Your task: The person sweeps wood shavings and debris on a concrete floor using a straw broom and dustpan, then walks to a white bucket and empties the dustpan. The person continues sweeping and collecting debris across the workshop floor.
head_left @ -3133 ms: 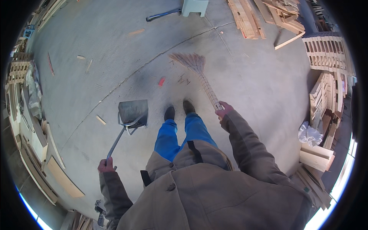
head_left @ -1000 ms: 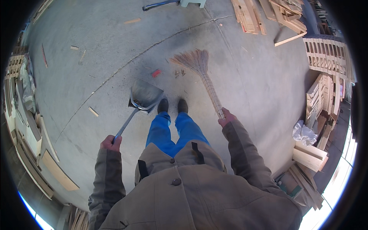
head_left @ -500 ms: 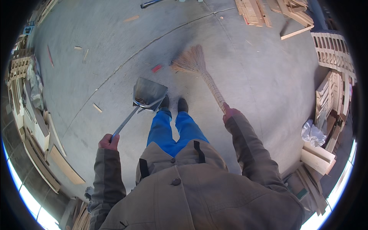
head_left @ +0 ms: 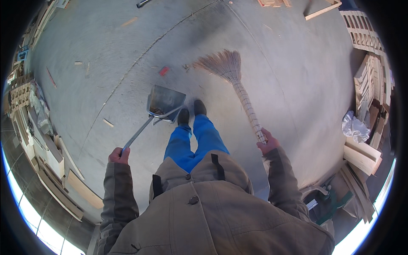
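Observation:
My left hand (head_left: 119,155) is closed around the handle of a long-handled dustpan (head_left: 169,100). Some brownish debris (head_left: 157,111) lies in the back of its grey pan, which rests on the floor in front of my dark shoes. In my right hand (head_left: 268,142) is the bound handle of a straw broom (head_left: 231,70). Its bristles fan out ahead of me, to the right of the pan. Between bristles and pan are a small red piece (head_left: 164,71) and some small scraps (head_left: 186,68) on the concrete.
Wood offcuts, such as a short strip (head_left: 108,123), and a thin red stick (head_left: 51,77) lie on the floor to the left. Boards (head_left: 85,187) line the left side. On the right are a pallet (head_left: 363,32), stacked planks (head_left: 361,155) and crumpled plastic (head_left: 356,126).
My right hand has drawn the broom handle back and to the right, and the bristles have shifted right. Small scraps now show left of the bristles. The view has turned slightly; the left hand keeps its hold.

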